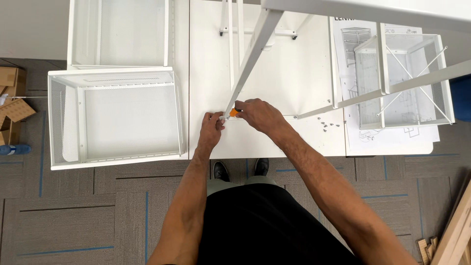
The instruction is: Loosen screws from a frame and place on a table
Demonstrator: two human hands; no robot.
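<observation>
Gripping the lower end of a slanted white metal leg (250, 61) where it meets the white table (304, 78), the left hand (212, 128) is curled, its fingers pinched around the leg's foot near the table's near edge. Just right of it, touching the same spot, the right hand (260, 115) is closed around an orange-handled tool (234, 112), of which only a small orange part shows between the two hands. The leg rises from the hands toward the far right, joining a white frame (373, 10) close to the camera. Right of the hands, a few small screws (327, 125) lie loose on the table, beside a printed instruction sheet (387, 137). On that sheet stands a small white mesh basket (405, 81); what it holds cannot be told. Left of the hands, well apart, a large white mesh basket (115, 118) sits with its opening up, and another white basket (120, 32) lies beyond it on the far side.
</observation>
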